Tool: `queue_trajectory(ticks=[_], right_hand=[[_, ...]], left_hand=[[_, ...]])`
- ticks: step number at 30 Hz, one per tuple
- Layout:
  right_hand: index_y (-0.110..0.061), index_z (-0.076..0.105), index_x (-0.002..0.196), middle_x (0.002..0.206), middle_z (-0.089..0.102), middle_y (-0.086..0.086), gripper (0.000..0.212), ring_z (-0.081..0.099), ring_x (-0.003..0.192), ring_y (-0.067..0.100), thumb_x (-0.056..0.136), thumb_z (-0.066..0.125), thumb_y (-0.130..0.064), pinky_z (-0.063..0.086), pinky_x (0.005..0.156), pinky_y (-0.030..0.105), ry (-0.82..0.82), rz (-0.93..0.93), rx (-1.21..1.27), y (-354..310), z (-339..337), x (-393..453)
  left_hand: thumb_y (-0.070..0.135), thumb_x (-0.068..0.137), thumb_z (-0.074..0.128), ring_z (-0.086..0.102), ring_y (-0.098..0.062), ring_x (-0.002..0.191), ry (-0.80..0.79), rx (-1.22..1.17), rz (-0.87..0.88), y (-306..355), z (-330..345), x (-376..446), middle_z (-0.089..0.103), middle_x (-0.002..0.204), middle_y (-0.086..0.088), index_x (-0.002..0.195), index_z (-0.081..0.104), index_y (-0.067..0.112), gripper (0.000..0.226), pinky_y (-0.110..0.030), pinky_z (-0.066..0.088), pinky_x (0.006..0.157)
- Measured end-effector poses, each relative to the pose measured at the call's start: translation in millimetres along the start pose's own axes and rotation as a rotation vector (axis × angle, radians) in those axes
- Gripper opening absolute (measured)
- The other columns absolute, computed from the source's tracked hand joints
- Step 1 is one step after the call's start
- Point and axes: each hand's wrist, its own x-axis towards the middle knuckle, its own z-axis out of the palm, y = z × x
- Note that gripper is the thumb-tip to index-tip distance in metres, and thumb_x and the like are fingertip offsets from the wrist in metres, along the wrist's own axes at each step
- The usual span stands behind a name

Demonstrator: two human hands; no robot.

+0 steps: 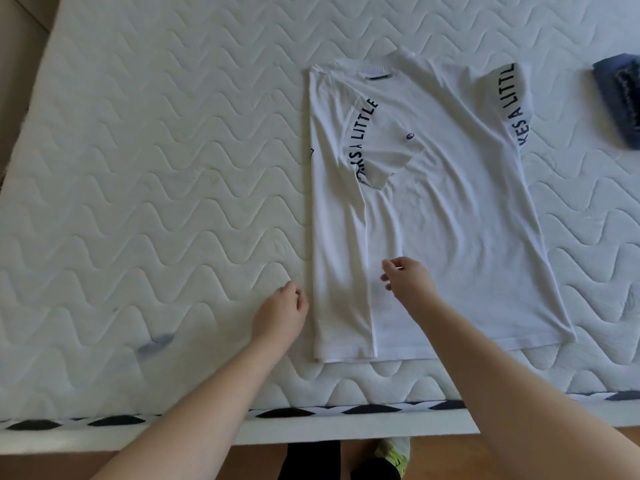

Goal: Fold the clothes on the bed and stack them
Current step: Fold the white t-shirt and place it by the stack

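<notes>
Two hands: both yours, reaching in from the lower edge of the frame over the near side of the bed.
Floor: brown wood strip at the bottom of the frame, with your dark trouser leg [311, 460] and a yellow-green shoe [394, 457] showing below the bed edge.
Bed edge: white border with a row of black diamond shapes [284, 412] running across the lower part of the frame.
Left hand [280, 315]: lower centre, fingers loosely curled, holding nothing; it hangs over the mattress just beside the left edge of the shirt, and you cannot tell whether it touches the cloth.
Right hand [410, 282]: centre of the frame, over the lower half of the shirt, fingers loosely bent with thumb and forefinger close together; no cloth is seen between them, so it looks released.
Stain: small grey-blue smudge [156, 342] on the mattress at lower left.
Mattress: white quilted mattress with a wavy stitched pattern [138, 168] filling most of the frame.
Shirt: white short-sleeved cotton T-shirt with dark curved lettering [450, 220], lying flat right of centre, collar toward the far side, hem toward you; its left side is folded inward over the body, with that sleeve lying across the chest; the right sleeve is still out.
Folded stack: dark blue folded clothes [620, 98] at the upper right edge of the frame, well apart from the shirt and partly cut off.
</notes>
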Motion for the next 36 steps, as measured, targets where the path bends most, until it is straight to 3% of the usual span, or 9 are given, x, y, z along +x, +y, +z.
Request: queue_trajectory(ticks=[8,12,18,22,25,28,32,34,36], right_hand=[[-0.019,0.063,0.111,0.093,0.068,-0.003,0.024,0.068,0.096,0.022,0.092,0.061,-0.032,0.054,0.088,0.043,-0.010,0.008,0.200,-60.9,11.6,38.9],[-0.018,0.049,0.135,0.117,0.063,0.001,0.048,0.061,0.094,0.019,0.092,0.063,-0.035,0.050,0.085,0.036,0.038,0.038,0.313,-82.3,11.0,71.9],[-0.019,0.033,0.149,0.129,0.058,0.000,0.069,0.057,0.101,0.019,0.090,0.064,-0.037,0.044,0.083,0.031,0.193,0.057,0.456,-111.4,-7.1,144.4],[-0.014,0.047,0.132,0.116,0.060,0.000,0.050,0.057,0.088,0.015,0.088,0.068,-0.026,0.046,0.070,0.025,0.190,0.051,0.604,-136.6,-19.3,182.0],[-0.009,0.053,0.124,0.109,0.065,0.008,0.044,0.066,0.087,0.021,0.086,0.072,-0.020,0.053,0.058,0.024,0.115,0.111,0.692,-152.3,-28.6,198.1],[-0.008,0.056,0.116,0.105,0.065,0.011,0.032,0.065,0.078,0.020,0.088,0.070,-0.013,0.050,0.048,0.020,0.027,0.048,0.653,-162.0,-34.1,207.1],[-0.017,0.053,0.120,0.098,0.065,-0.001,0.037,0.066,0.081,0.015,0.087,0.067,-0.007,0.057,0.061,0.026,-0.008,-0.095,0.508,-167.1,-37.6,210.2],[-0.017,0.057,0.117,0.100,0.069,0.002,0.036,0.068,0.086,0.018,0.084,0.068,-0.007,0.058,0.071,0.033,0.022,-0.123,0.412,-160.8,-42.3,215.4],[-0.014,0.063,0.111,0.100,0.071,0.007,0.029,0.070,0.090,0.025,0.083,0.068,-0.006,0.059,0.076,0.040,0.034,-0.113,0.371,-150.1,-48.3,222.0]], left_hand=[[0.026,0.093,0.055,0.066,-0.026,0.090,-0.048,-0.316,-0.084,19.9,-53.4,106.8,0.072,0.091,-0.004,0.092,0.067,0.017,0.015,-0.033,0.051,0.080],[0.037,0.086,0.051,0.068,-0.026,0.085,-0.045,-0.454,-0.145,29.8,-57.8,156.4,0.072,0.088,-0.003,0.080,0.063,0.025,0.018,-0.040,0.055,0.082],[0.023,0.094,0.054,0.064,-0.023,0.095,0.029,-0.476,-0.169,63.2,-64.2,228.5,0.068,0.100,-0.003,0.102,0.066,0.016,0.017,-0.027,0.046,0.077],[0.030,0.094,0.058,0.061,-0.024,0.105,0.103,-0.514,-0.253,87.5,-62.0,273.3,0.067,0.111,-0.005,0.115,0.062,0.010,0.030,-0.026,0.041,0.080],[0.039,0.092,0.061,0.061,-0.026,0.099,0.087,-0.481,-0.304,98.9,-65.3,296.2,0.067,0.105,-0.008,0.109,0.064,0.008,0.035,-0.027,0.040,0.077],[0.043,0.086,0.069,0.059,-0.023,0.085,0.029,-0.458,-0.334,100.1,-67.9,310.6,0.064,0.091,-0.004,0.094,0.064,0.014,0.031,-0.032,0.048,0.081],[0.033,0.075,0.081,0.069,-0.026,0.081,-0.023,-0.440,-0.363,86.8,-63.0,324.4,0.072,0.085,-0.006,0.074,0.065,0.017,0.022,-0.037,0.057,0.081],[0.026,0.074,0.080,0.071,-0.026,0.077,-0.031,-0.464,-0.370,76.6,-61.7,329.0,0.072,0.079,-0.007,0.067,0.064,0.019,0.019,-0.041,0.059,0.078],[0.018,0.078,0.077,0.070,-0.026,0.079,-0.054,-0.514,-0.352,72.0,-65.7,330.1,0.072,0.083,-0.009,0.073,0.068,0.018,0.011,-0.040,0.059,0.079]])
